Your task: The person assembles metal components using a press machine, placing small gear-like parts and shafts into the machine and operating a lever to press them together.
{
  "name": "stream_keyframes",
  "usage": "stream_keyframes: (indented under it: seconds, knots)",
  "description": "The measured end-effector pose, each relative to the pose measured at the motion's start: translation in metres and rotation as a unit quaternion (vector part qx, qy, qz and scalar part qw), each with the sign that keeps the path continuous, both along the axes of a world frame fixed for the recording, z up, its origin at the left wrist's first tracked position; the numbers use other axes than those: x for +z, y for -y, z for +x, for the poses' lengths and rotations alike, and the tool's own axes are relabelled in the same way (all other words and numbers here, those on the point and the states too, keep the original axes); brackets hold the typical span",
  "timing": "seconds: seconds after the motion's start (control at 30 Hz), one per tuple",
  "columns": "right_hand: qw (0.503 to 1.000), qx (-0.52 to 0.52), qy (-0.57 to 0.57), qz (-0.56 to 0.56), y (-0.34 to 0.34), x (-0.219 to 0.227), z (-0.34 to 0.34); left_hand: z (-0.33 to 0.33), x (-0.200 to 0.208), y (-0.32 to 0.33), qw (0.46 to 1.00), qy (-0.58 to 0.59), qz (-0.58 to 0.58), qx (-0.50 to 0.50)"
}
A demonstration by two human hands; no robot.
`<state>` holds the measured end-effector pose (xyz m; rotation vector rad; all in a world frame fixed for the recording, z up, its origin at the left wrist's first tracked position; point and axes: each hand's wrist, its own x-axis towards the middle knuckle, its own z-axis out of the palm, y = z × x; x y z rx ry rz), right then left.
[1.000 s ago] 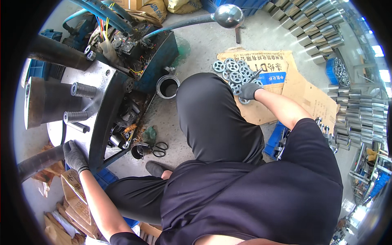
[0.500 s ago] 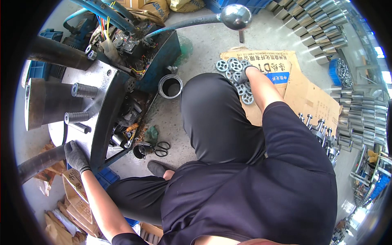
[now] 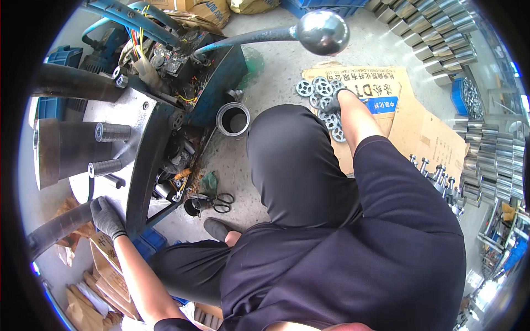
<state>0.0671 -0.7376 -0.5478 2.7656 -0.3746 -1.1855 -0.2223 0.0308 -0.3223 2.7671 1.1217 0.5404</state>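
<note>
My left hand (image 3: pixel 106 217), in a dark grey glove, lies on the front edge of the metal machine table (image 3: pixel 144 144), beside a thick dark round bar (image 3: pixel 61 222). Its fingers are laid flat and grip nothing that I can see. To the right, past my knee, my right hand (image 3: pixel 338 100), also gloved, reaches down into a cluster of grey spoked metal discs (image 3: pixel 304 88) on flattened cardboard (image 3: pixel 419 129). It touches the discs at the cluster's right side. The back of the hand and the forearm hide its fingertips, so a grip on any disc does not show.
A lever with a shiny ball knob (image 3: pixel 323 33) juts over the floor. Between machine and knee stands a round metal cylinder (image 3: pixel 233 119). Black-handled scissors (image 3: pixel 222 203) lie near a small cup (image 3: pixel 193 206). Shiny metal sleeves (image 3: pixel 494 160) stand in rows at the right, by a blue bin (image 3: pixel 466 98).
The whole view has shifted slightly. My right hand stays at the discs and my left hand stays on the table edge; neither visibly lifts anything.
</note>
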Motion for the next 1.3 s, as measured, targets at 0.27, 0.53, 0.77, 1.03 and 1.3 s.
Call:
stream_keyframes:
  seconds: [0.27,0.53,0.77,1.03,1.3]
  knots:
    - [1.000,-0.007,-0.001,0.022,-0.015,0.001,-0.004,0.002,-0.004,-0.003,1.000,0.005,-0.012,0.020]
    - [0.999,-0.038,0.011,0.015,-0.008,0.016,-0.022,0.000,-0.003,-0.001,0.999,0.024,-0.006,0.026]
    - [0.998,-0.062,0.018,0.003,0.000,0.012,-0.033,-0.006,0.000,-0.001,1.000,0.018,-0.009,0.007]
    - [0.971,-0.188,-0.009,0.145,0.017,0.014,-0.045,-0.028,0.017,-0.005,0.999,0.030,-0.004,0.021]
    - [0.842,-0.387,0.258,0.272,0.104,-0.089,-0.108,0.001,0.002,0.003,1.000,0.012,-0.012,0.010]
